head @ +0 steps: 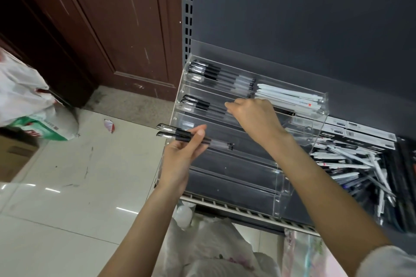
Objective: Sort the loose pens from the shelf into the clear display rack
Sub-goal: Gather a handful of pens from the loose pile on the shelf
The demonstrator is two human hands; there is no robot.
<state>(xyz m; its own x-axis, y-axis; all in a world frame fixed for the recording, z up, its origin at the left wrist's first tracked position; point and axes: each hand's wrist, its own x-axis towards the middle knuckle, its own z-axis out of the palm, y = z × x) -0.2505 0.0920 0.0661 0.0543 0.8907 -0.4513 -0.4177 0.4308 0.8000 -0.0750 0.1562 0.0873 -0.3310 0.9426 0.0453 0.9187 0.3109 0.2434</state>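
A clear tiered display rack (pixel 279 177) stands on the grey shelf. Its top tier holds several black-capped clear pens (pixel 216 74) on the left and white pens (pixel 290 96) on the right. The second tier holds a few black-capped pens (pixel 195 103). My left hand (pixel 182 157) grips two black-capped clear pens (pixel 180 134) in front of the rack's left side. My right hand (pixel 252 117) reaches into the second tier with fingers curled around the end of a pen lying there. A heap of loose pens (pixel 360 168) lies on the shelf to the right of the rack.
Flat boxed packs (pixel 360 130) lie behind the loose pens. A brown wooden door (pixel 101 29) and a tiled floor (pixel 67 186) are at the left, with white bags (pixel 27 101) and a cardboard box (pixel 13 155). Plastic bags (pixel 213 249) sit below the shelf edge.
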